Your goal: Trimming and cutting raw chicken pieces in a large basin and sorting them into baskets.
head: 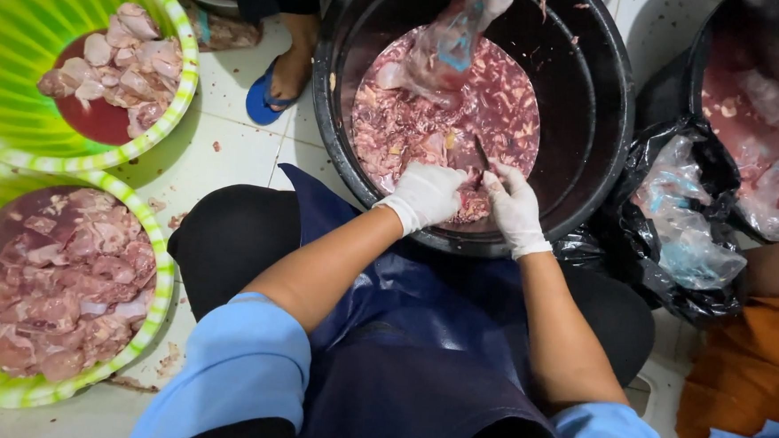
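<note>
Head view: the left hand (426,194) and right hand (514,208), both gloved, pinch a wet pink meat piece (472,204). A dark knife blade (482,153) projects from the right fingers. The meat lies over the black tub (591,96).

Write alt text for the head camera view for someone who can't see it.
Two white-gloved hands, left hand and right hand, handle raw meat at the near rim of a black tub. Two green striped basins of meat pieces sit to the left on the tiled floor.

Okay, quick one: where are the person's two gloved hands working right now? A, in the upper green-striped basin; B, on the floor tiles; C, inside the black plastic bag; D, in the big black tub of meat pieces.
D: the left hand and right hand both reach over the near rim of the black tub onto the meat pieces.
</note>
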